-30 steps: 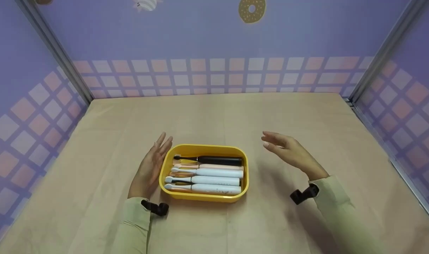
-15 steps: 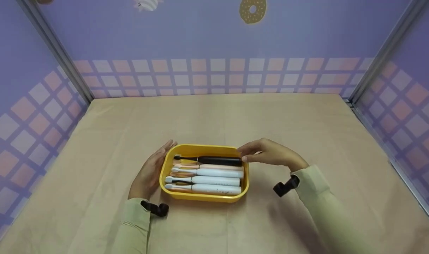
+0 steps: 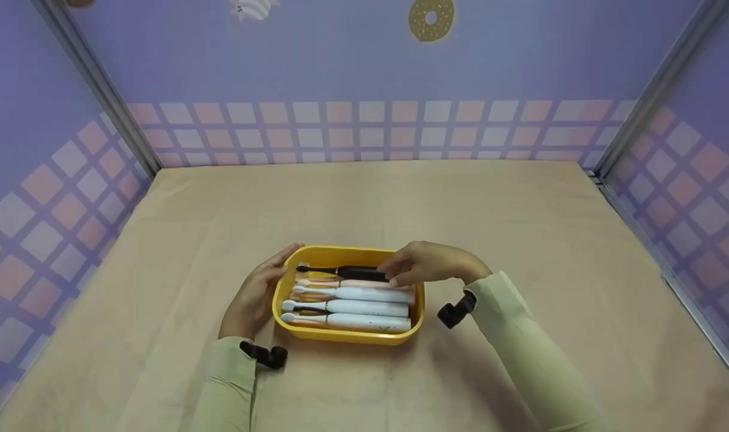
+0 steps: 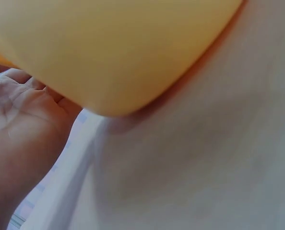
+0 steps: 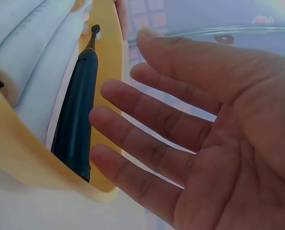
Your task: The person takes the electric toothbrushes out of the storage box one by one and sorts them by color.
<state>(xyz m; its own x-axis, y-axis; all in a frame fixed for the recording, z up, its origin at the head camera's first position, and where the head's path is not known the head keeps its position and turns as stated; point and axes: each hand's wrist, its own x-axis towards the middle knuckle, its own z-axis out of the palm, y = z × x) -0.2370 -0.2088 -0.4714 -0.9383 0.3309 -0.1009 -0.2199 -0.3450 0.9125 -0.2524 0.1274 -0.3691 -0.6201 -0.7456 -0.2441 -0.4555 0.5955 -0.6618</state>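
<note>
A yellow plastic bin (image 3: pixel 349 338) holds several electric toothbrushes lying side by side, heads to the left. At the far side lies a black toothbrush (image 3: pixel 358 273), beside a pink one (image 3: pixel 346 284) and several white ones, the nearest a white toothbrush (image 3: pixel 367 323). My left hand (image 3: pixel 251 303) rests against the bin's left end; its fingers are partly hidden behind the wall in the left wrist view. Over the bin's right end, my right hand (image 3: pixel 433 264) covers the tail of the black toothbrush. In the right wrist view its fingers (image 5: pixel 147 120) are spread and hold nothing.
A beige cloth (image 3: pixel 364 204) covers the table under the bin. Purple walls with a pink and white check band (image 3: pixel 370 129) stand at the back and both sides, with metal posts (image 3: pixel 109 96) at the corners.
My right hand has come in from the right, over the bin's right rim and above the black toothbrush. My left hand has closed up against the bin's left end. Bin and toothbrushes stay put.
</note>
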